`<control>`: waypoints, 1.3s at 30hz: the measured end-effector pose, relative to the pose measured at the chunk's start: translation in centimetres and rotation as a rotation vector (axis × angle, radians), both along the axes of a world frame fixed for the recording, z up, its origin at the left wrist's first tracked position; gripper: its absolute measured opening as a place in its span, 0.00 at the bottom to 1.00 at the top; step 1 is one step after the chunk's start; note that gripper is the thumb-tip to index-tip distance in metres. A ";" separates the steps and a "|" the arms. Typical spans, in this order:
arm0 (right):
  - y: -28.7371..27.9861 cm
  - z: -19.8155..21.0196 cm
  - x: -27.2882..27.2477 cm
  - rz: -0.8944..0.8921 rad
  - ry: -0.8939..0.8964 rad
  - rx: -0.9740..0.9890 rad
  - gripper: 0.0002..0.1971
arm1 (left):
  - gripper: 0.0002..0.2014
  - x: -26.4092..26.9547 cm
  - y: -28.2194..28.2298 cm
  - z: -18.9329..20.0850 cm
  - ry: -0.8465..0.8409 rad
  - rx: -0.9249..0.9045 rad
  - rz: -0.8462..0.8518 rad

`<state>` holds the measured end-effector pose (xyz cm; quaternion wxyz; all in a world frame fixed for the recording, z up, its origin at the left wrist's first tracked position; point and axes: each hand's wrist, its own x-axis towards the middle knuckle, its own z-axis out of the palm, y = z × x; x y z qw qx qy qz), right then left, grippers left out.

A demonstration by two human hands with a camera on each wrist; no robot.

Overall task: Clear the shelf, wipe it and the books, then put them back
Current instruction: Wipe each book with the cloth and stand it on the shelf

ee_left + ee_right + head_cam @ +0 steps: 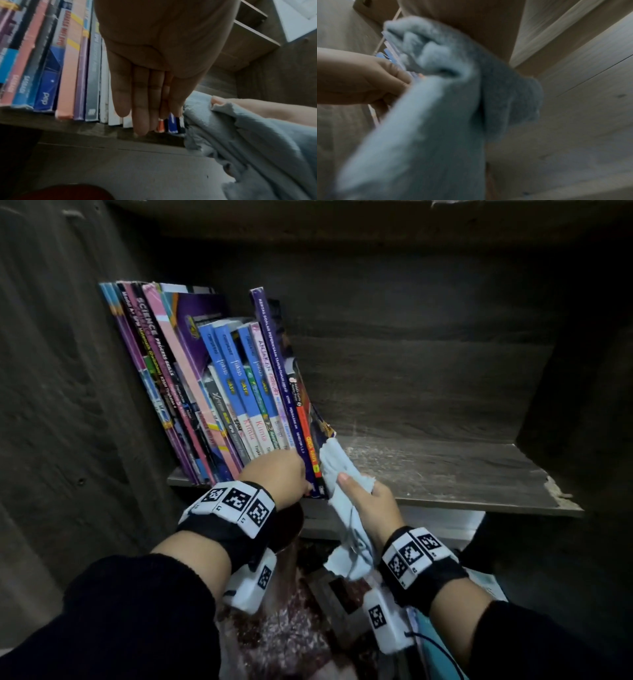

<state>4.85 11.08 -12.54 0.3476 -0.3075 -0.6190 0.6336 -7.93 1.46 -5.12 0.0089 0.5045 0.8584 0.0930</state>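
A row of books (pixel 219 392) leans to the left on the left half of the dark wooden shelf (pixel 445 470). My left hand (pixel 277 472) lies against the lower ends of the spines of the right-hand books. Its fingers (pixel 139 108) are straight and together, pointing down to the shelf edge. My right hand (pixel 368 501) grips a light blue cloth (pixel 337 465) and holds its top end against the outermost book (pixel 308 440). The rest of the cloth (pixel 436 108) hangs below the fist and hides most of my right hand in the right wrist view.
The right half of the shelf board is bare and streaked with dust (pixel 383 453). The cabinet's side walls (pixel 68 405) close in left and right. Below the shelf lie a white stack (pixel 442 525), a patterned carpet (pixel 291 628) and a book (pixel 488 583).
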 end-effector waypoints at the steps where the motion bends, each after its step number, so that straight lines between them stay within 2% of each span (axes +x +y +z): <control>1: 0.3 -0.6 0.8 -0.003 -0.023 -0.007 0.12 | 0.12 0.5 0.2 -0.5 0.016 -0.038 -0.018; 6: 2.8 -3.6 6.8 -0.070 -0.199 -0.022 0.14 | 0.12 3.7 2.3 -3.7 0.042 -0.250 -0.115; 10: 5.0 -6.0 12.9 -0.191 -0.574 0.125 0.15 | 0.09 6.7 4.7 -6.8 -0.076 -0.279 -0.186; 12: 5.3 -6.8 15.6 -0.211 -0.689 0.158 0.08 | 0.09 8.3 5.9 -8.3 -0.126 -0.273 -0.204; 13: 5.7 -7.6 16.7 -0.203 -0.742 0.150 0.08 | 0.09 9.3 6.5 -8.9 -0.145 -0.280 -0.216; 16: 6.4 -11.0 18.7 -0.205 -0.943 0.148 0.20 | 0.09 12.0 8.0 -11.6 -0.197 -0.306 -0.275; 19: 6.5 -14.6 19.8 -0.222 -1.019 0.086 0.29 | 0.08 14.2 9.1 -14.0 -0.278 -0.318 -0.281; 23: 5.1 -18.3 21.2 -0.097 -1.185 0.150 0.42 | 0.11 16.3 9.1 -18.6 -0.433 -0.296 -0.215; 24: 4.9 -19.0 21.5 -0.060 -1.229 0.190 0.43 | 0.11 16.6 8.9 -20.5 -0.494 -0.290 -0.182; 27: 4.7 -20.3 22.2 -0.042 -1.228 0.241 0.36 | 0.09 17.2 8.1 -25.8 -0.669 -0.261 -0.106; 30: 4.8 -21.2 22.2 -0.065 -1.189 0.270 0.33 | 0.21 17.3 7.8 -29.8 -0.802 -0.176 -0.078; 31: 4.8 -21.4 22.2 -0.068 -1.185 0.272 0.32 | 0.20 17.6 7.7 -29.3 -0.830 -0.153 -0.073; 33: 4.8 -21.7 22.0 -0.072 -1.197 0.286 0.30 | 0.12 17.8 7.8 -28.5 -0.821 -0.093 -0.021; 34: 4.8 -21.9 22.0 -0.077 -1.200 0.302 0.30 | 0.10 17.9 8.1 -28.6 -0.845 -0.030 0.019; 36: 4.8 -22.0 21.9 -0.095 -1.198 0.326 0.29 | 0.13 18.5 8.9 -28.7 -0.907 0.034 0.065; 39: 5.0 -22.2 21.9 -0.100 -1.179 0.313 0.28 | 0.16 19.8 9.5 -28.4 -0.893 -0.016 0.131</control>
